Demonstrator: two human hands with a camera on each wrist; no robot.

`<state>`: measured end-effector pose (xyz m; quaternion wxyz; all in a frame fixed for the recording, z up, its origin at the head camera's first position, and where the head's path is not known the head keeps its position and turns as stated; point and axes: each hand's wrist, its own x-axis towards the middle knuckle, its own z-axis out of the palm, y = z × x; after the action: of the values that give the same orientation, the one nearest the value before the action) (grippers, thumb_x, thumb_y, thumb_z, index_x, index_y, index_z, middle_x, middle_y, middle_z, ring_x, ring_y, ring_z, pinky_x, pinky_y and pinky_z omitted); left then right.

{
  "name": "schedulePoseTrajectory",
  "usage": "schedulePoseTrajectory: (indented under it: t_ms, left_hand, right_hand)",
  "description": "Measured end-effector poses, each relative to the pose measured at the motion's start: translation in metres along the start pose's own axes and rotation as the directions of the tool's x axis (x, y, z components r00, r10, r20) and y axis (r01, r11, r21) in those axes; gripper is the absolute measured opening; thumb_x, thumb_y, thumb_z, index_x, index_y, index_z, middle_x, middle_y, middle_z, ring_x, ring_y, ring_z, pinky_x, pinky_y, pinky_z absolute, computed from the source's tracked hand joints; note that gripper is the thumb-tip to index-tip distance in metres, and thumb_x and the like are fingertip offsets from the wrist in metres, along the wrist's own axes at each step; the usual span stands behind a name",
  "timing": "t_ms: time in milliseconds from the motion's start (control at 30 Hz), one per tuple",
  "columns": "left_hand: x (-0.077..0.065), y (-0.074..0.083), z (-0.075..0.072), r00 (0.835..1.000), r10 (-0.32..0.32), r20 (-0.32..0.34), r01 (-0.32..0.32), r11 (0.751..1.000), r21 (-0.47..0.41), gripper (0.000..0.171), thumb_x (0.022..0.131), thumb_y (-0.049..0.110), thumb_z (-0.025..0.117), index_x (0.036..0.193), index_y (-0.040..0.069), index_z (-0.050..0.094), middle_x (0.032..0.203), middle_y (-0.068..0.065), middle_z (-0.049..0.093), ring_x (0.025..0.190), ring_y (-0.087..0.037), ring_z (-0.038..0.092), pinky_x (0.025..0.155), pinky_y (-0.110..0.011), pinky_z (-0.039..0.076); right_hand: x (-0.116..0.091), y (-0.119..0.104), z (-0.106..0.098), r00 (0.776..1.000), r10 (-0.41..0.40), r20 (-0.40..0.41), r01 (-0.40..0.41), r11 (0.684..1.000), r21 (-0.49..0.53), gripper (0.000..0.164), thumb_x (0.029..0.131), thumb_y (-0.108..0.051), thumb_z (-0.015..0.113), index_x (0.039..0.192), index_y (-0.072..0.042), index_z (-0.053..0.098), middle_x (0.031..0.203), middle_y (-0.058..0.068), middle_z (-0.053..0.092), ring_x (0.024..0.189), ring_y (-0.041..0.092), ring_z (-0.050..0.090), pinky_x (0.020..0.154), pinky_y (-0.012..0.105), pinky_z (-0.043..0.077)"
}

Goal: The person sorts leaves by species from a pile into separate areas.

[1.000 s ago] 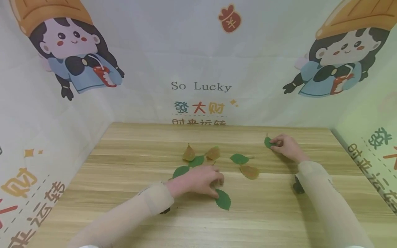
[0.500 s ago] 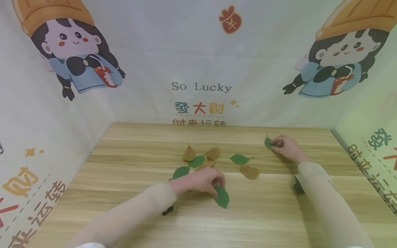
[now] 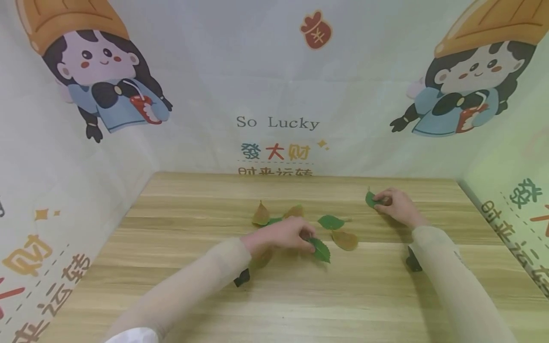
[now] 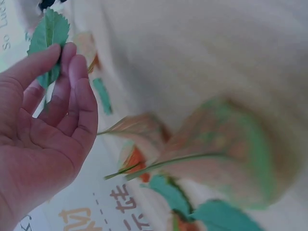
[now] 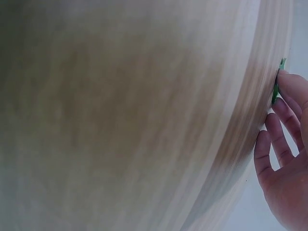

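Observation:
Between thumb and fingers my left hand (image 3: 283, 234) pinches a green serrated leaf (image 3: 320, 251), held up off the table; the left wrist view shows that leaf (image 4: 50, 31) upright at the fingertips. Far to the right, my right hand (image 3: 401, 207) pinches a second green leaf (image 3: 371, 200) low at the tabletop. In the right wrist view only a thin edge of this leaf (image 5: 275, 92) shows between thumb and index finger. Close to the left hand lie another green leaf (image 3: 331, 222) and a brown leaf (image 3: 345, 240), nearly touching.
A brown leaf (image 3: 260, 214), a partly covered green leaf (image 3: 274, 221) and another brown leaf (image 3: 295, 210) lie behind the left hand. Its arm hides more leaves, seen blurred in the left wrist view. Printed cloth (image 3: 274, 85) surrounds the wooden table (image 3: 300, 305).
My left hand has moved right and slightly away from me, lifting its green leaf towards the pair of leaves. My right hand has stayed in place with its leaf.

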<state>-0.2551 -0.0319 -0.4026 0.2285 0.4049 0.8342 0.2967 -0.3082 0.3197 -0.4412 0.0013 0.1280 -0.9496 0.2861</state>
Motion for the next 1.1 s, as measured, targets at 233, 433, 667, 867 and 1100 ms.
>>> schedulePoseTrajectory:
  t_ms: [233, 433, 667, 867, 1100]
  left_hand:
    - [0.021, 0.004, -0.018, 0.997, -0.054, -0.056, 0.042, 0.982, -0.183, 0.012, 0.09, 0.011, 0.069, 0.1, 0.005, 0.071, 0.087, -0.001, 0.068, 0.079, -0.006, 0.056, 0.077, -0.018, 0.047]
    - [0.052, 0.001, -0.031, 0.974, -0.143, -0.178, 0.097, 0.965, -0.242, 0.017, 0.094, 0.025, 0.067, 0.098, 0.01, 0.073, 0.097, -0.001, 0.072, 0.09, -0.005, 0.058, 0.089, -0.028, 0.051]
    - [0.1, -0.001, -0.038, 0.955, -0.125, -0.27, 0.033, 0.946, -0.322, 0.015, 0.095, 0.016, 0.063, 0.101, 0.003, 0.07, 0.091, -0.002, 0.067, 0.084, -0.013, 0.059, 0.092, -0.044, 0.055]
    - [0.135, -0.004, -0.026, 0.912, -0.183, -0.368, 0.037, 0.929, -0.369, 0.031, 0.093, 0.01, 0.065, 0.122, 0.002, 0.065, 0.115, -0.017, 0.07, 0.094, -0.021, 0.066, 0.09, -0.04, 0.057]
    - [0.153, -0.02, -0.008, 0.834, -0.241, -0.496, 0.043, 0.925, -0.377, 0.029, 0.088, 0.005, 0.071, 0.108, 0.007, 0.05, 0.111, -0.015, 0.066, 0.102, -0.024, 0.064, 0.082, -0.027, 0.054]
  right_hand:
    - [0.0, -0.002, 0.0, 1.0, 0.002, -0.003, -0.002, 1.0, 0.01, 0.029, 0.092, -0.013, 0.068, 0.115, 0.004, 0.066, 0.119, 0.027, 0.058, 0.098, 0.035, 0.059, 0.079, 0.043, 0.052]
    - [0.0, -0.002, 0.0, 1.0, -0.002, -0.01, 0.002, 1.0, 0.014, 0.028, 0.092, -0.013, 0.068, 0.114, 0.003, 0.067, 0.117, 0.026, 0.059, 0.096, 0.034, 0.059, 0.078, 0.041, 0.052]
    - [-0.001, 0.002, -0.001, 1.0, -0.01, -0.029, 0.01, 1.0, 0.013, 0.026, 0.091, -0.011, 0.068, 0.113, 0.003, 0.068, 0.114, 0.025, 0.06, 0.095, 0.033, 0.06, 0.079, 0.042, 0.052]
    - [-0.001, 0.0, -0.003, 1.0, -0.003, -0.014, 0.003, 1.0, 0.024, 0.028, 0.092, -0.012, 0.067, 0.115, 0.004, 0.067, 0.118, 0.027, 0.058, 0.099, 0.036, 0.061, 0.084, 0.048, 0.053]
    - [0.0, 0.002, 0.0, 1.0, 0.011, -0.027, -0.01, 0.999, 0.03, 0.027, 0.092, -0.012, 0.067, 0.115, 0.003, 0.068, 0.119, 0.026, 0.059, 0.099, 0.036, 0.061, 0.084, 0.047, 0.053]
